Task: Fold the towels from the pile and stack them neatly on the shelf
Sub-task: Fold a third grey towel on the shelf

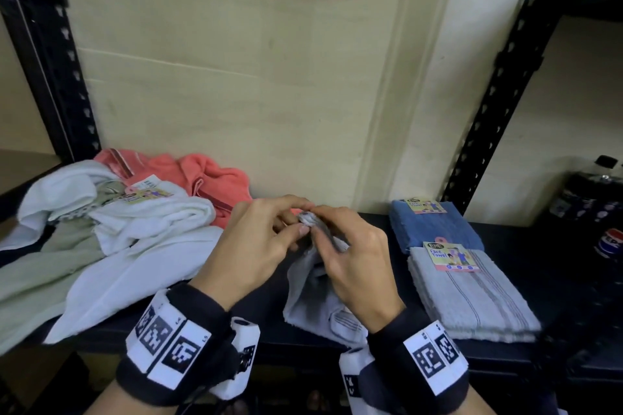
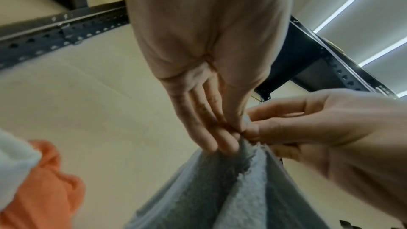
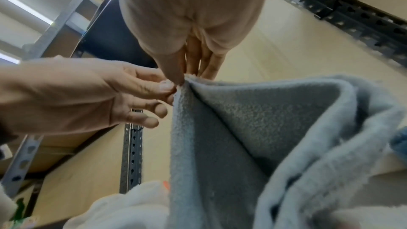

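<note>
Your left hand (image 1: 251, 248) and right hand (image 1: 354, 256) pinch one corner of a grey towel (image 1: 312, 307), thumbs against fingertips. It hangs onto the black shelf (image 1: 539, 296).

On the shelf (image 1: 526, 236), a pile of unfolded towels (image 1: 111, 229) is heaped at the left, and two folded towels (image 1: 451, 266) are laid at the right, one in front of the other. Between them a towel (image 1: 317, 300) is held up by both hands (image 1: 303, 242). Bottles (image 1: 593, 205) are stood further right.

The tag (image 1: 451, 255) on the grey folded towel (image 1: 472, 300) reads "ENE Face Towel".
</note>
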